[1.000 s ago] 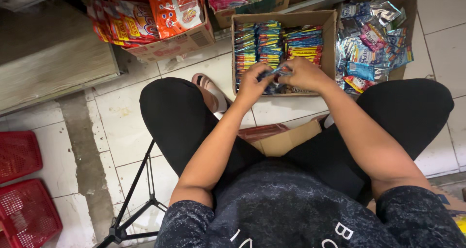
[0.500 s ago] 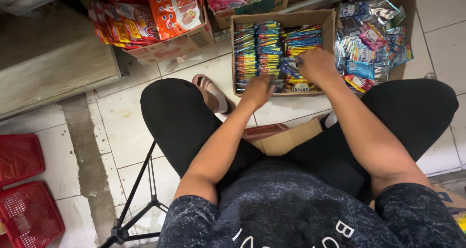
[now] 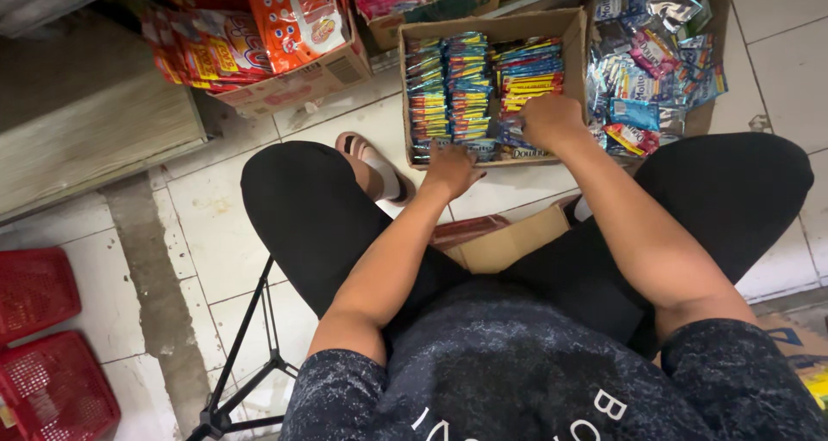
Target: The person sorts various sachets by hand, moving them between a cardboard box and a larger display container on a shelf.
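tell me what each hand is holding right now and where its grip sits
The right hand is pressed down onto the packets inside the box; its grip is hidden. The left hand rests on the box's near edge, and whether it holds anything cannot be told.

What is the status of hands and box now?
Left hand on near edge of brown cardboard box. Right hand inside, pressing colourful sachet packs. Nothing blocking.
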